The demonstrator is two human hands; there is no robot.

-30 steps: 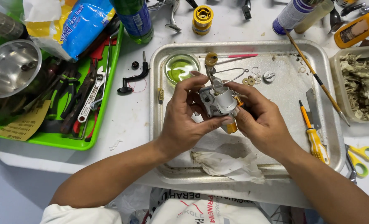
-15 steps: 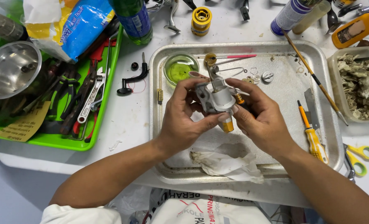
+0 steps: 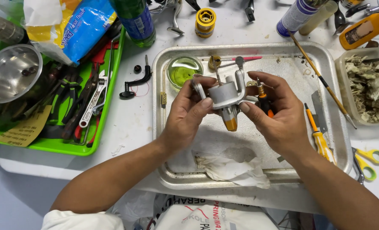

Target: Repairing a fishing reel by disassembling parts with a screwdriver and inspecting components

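Both hands over the metal tray (image 3: 164, 140), left hand (image 3: 185, 115) and right hand (image 3: 279, 115) each closed on the grey reel (image 3: 225, 96) between them, right also pinching a small screwdriver (image 3: 264, 102), green dish (image 3: 183, 70) far left, crumpled tissue (image 3: 230, 168) near.

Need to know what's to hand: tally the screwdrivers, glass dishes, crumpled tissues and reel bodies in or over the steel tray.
Screwdrivers: 2, yellow screwdriver lying, black-orange screwdriver in the right hand
Glass dishes: 1, green-liquid dish
Crumpled tissues: 1, tissue
Reel bodies: 1, reel body, gripped by left hand too
Total: 5
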